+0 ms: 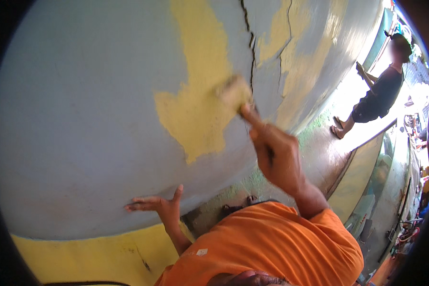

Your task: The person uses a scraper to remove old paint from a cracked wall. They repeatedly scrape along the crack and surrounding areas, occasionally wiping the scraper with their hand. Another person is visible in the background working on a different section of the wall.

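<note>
My right hand [277,152] is closed around the handle of a wide paintbrush [233,93], whose pale bristle end is smeared by motion. The brush is at the right edge of a yellow paint patch [193,114] on the grey wall [86,105]. Beside the brush a dark, jagged crack [251,43] runs down the wall. Low on the left, my left hand [159,205] is open, its thumb apart from its stretched fingers. It is at the lower part of the grey wall, seemingly touching it; nothing is in it.
More yellow paint [300,52] and thinner cracks mark the wall to the right. A yellow band [95,257] runs at lower left. On the right, a person [383,90] in dark clothes stands on the walkway, holding something dark. A low yellow-and-green ledge [360,186] borders cluttered items.
</note>
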